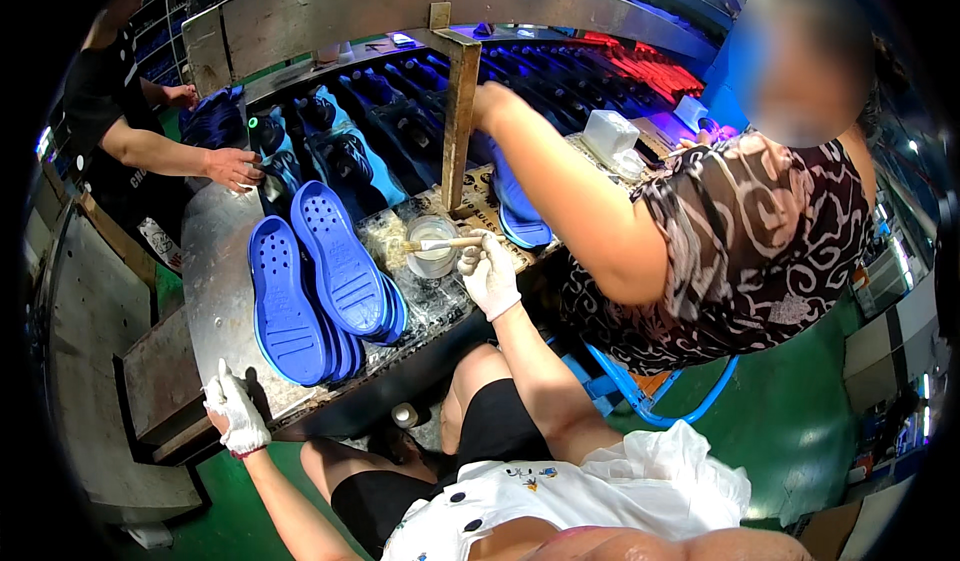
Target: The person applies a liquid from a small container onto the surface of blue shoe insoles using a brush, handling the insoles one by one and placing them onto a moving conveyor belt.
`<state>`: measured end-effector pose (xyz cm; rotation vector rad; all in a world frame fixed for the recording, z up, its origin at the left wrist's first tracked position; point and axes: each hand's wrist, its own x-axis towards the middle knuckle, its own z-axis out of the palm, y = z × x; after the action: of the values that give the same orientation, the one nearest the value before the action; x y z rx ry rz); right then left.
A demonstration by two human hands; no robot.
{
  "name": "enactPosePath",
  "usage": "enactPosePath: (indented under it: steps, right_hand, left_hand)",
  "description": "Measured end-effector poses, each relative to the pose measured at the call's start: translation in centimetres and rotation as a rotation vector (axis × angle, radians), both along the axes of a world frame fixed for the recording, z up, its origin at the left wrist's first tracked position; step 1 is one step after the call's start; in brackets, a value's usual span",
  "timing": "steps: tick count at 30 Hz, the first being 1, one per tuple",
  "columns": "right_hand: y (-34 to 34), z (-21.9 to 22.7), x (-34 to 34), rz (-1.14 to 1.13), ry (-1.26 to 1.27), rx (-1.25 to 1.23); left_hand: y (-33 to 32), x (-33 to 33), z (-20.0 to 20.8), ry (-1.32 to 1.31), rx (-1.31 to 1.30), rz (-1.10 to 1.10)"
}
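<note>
In a white glove, my right hand (490, 276) is closed round the handle of a flat brush (440, 245). Its bristle end lies across the top of a clear round container (430, 265); whether it touches the rim I cannot tell. My left hand (236, 413), gloved too, rests at the table's near edge with fingers stretched out and nothing in them. Between my hands, two stacks of blue shoe soles stand on the worktable: the left stack (290, 301) reaches nearer to me, and the right stack (340, 271) lies beside it. Small holes show in their toe ends.
A metal post (460, 121) rises beyond the container to a curved metal rail (330, 6). Behind, a conveyor carries rows of dark shoe uppers (350, 151). A co-worker's arm (570, 191) reaches across on the right; another person's hand (234, 169) is at far left.
</note>
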<state>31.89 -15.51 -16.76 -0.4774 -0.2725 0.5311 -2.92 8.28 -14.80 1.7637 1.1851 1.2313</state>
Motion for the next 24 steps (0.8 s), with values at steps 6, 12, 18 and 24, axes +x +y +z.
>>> enactPosePath:
  steps: [6, 12, 18, 24]
  right_hand:
    - [0.5, -0.4, 0.3, 0.035, 0.082, 0.017]
    - [0.0, 0.2, 0.4, -0.003, 0.049, -0.041]
    - [-0.1, -0.2, 0.7, 0.036, -0.001, -0.007]
    - [0.0, 0.6, 0.3, 0.019, 0.045, -0.036]
  left_hand:
    - [-0.2, -0.8, 0.6, 0.231, 0.117, 0.021]
    - [-0.7, -0.6, 1.0, 0.301, 0.165, 0.018]
    - [-0.7, -0.6, 1.4, 0.288, 0.199, 0.091]
    - [-0.7, -0.5, 1.3, 0.305, 0.164, 0.143]
